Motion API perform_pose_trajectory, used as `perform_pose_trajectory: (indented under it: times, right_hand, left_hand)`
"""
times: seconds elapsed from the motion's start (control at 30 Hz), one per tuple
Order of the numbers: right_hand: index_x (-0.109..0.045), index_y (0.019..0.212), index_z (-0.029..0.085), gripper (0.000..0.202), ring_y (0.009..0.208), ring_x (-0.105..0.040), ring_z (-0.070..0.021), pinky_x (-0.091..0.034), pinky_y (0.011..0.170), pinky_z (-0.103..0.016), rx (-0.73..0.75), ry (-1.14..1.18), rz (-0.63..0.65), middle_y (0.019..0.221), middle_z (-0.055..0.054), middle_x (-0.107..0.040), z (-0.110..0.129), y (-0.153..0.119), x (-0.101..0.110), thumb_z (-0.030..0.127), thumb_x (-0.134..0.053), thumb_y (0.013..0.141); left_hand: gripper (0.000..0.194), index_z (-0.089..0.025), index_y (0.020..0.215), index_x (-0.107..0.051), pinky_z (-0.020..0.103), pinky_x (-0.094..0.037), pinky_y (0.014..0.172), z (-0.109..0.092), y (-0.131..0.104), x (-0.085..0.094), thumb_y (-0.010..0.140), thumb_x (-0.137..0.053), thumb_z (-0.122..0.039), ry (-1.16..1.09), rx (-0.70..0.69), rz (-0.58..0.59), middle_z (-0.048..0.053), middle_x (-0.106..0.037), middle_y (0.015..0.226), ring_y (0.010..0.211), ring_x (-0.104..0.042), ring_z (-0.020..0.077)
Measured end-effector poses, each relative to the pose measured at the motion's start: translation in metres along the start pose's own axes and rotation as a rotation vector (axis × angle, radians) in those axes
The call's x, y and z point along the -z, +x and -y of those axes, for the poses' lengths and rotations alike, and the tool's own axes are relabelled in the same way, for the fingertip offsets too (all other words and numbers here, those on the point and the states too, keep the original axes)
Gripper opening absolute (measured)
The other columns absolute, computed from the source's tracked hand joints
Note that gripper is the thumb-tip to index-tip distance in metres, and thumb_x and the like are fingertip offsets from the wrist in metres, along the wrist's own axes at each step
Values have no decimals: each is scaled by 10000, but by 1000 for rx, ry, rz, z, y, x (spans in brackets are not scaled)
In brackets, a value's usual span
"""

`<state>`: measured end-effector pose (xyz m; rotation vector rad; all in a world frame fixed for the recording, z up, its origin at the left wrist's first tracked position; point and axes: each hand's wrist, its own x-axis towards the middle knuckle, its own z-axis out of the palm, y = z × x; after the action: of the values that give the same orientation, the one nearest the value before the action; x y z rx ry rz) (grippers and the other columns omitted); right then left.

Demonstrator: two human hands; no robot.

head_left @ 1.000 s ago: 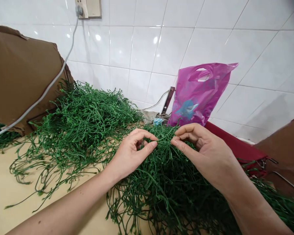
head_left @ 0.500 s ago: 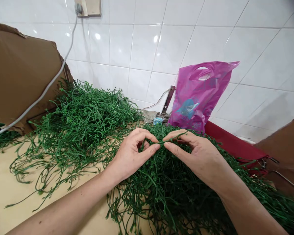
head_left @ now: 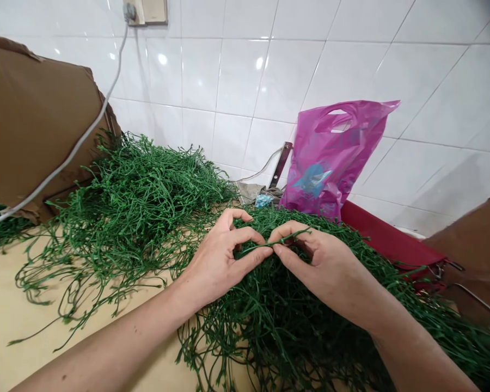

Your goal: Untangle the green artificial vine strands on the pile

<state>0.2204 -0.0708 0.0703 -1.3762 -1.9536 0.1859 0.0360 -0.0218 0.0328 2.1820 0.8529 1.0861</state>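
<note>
Between my two hands runs a thin green plastic plant stem (head_left: pixel 289 238), its tip reaching up and right over my right fingers. My left hand (head_left: pixel 224 256) is closed in a pinch on its left part, thumb against index finger, the other fingers loosely bent. My right hand (head_left: pixel 322 256) pinches the same stem close beside, so the fingertips of both hands nearly touch. Beneath the hands lies a heap of similar green stems (head_left: pixel 277 321), partly hidden by my hands. To the left sits another tangled pile of stems (head_left: pixel 155 190).
A brown cardboard box (head_left: pixel 36 120) stands at left, with a grey cable (head_left: pixel 85 136) hanging across it from a wall socket. Against the tiled wall leans a purple plastic bag (head_left: pixel 330 163). Right of it are a red item (head_left: pixel 392 239) and a brown panel (head_left: pixel 473 261).
My hands have drawn slightly closer together at the stem. My left index finger has shifted along it, and the left fingers are spread a little more.
</note>
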Motion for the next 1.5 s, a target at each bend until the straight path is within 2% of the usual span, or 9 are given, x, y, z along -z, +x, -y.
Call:
perform_pose_trajectory:
  times: [0.17,0.5,0.77,0.87,0.97,1.13,1.2,1.33,1.5]
  right_hand:
    - [-649,776,224,156,648,-647,-140,-485,658,-242,105,-172,-133,724,21,-699,1,0,-13,131,-524,782]
    - [-673,691,220,141,512,-553,-144,-441,529,-253,-103,43,-195,561,30,-625,-5,12,-18,230,-533,686]
    - [-691,738,203,185,638,-669,-178,-521,636,-283,-215,213,-224,705,-23,-731,-17,14,-32,303,-542,696]
    - [-705,754,210,174,663,-666,-187,-510,673,-308,-253,32,-330,726,-30,-739,-34,13,-13,307,-565,719]
    - [-715,755,202,183,733,-692,-216,-503,683,-327,-391,-68,-471,782,-73,-767,-50,12,30,328,-582,737]
    - [-777,951,261,290,667,-625,-208,-460,690,-347,-512,-436,-569,809,-44,-754,-35,10,71,245,-587,733]
    - [-781,982,266,297,664,-625,-204,-467,700,-345,-424,-515,-573,871,-44,-766,-22,9,63,272,-588,757]
    - [-764,953,267,265,768,-694,-208,-508,711,-313,-98,-294,-409,910,-21,-784,-5,4,27,424,-564,878]
    - [-708,964,228,165,885,-709,-212,-518,824,-326,66,-194,-198,965,-27,-774,-4,-2,-6,338,-602,901]
  left_hand:
    - [90,-180,799,-616,273,-411,841,-5,1,-3,860,-556,-153,-46,-29,43,47,-525,1090,982,-541,173]
    - [199,-190,708,-510,258,-360,781,2,8,-6,906,-493,-184,-191,6,63,1,-458,858,868,-473,155]
    - [212,-195,694,-480,267,-352,804,5,12,-18,905,-489,-199,-279,22,32,2,-444,849,879,-457,164]
    - [225,-198,671,-434,267,-348,786,0,8,-14,892,-474,-176,-295,16,38,-1,-418,827,855,-450,161]
    - [241,-202,661,-408,261,-352,777,-3,6,-7,896,-457,-173,-337,2,44,0,-410,822,845,-447,157]
    - [213,-190,775,-570,262,-376,870,3,8,-6,939,-466,-276,-412,99,-13,21,-491,904,921,-494,165]
    - [212,-185,825,-618,265,-381,896,5,7,-8,941,-478,-294,-404,108,-9,32,-517,947,961,-510,171]
    - [211,-185,848,-639,268,-389,907,6,4,-12,944,-492,-303,-386,86,-9,44,-527,980,1019,-517,184]
    - [168,-187,846,-598,270,-387,887,9,3,-16,953,-501,-274,-356,25,-9,37,-512,971,976,-511,170]
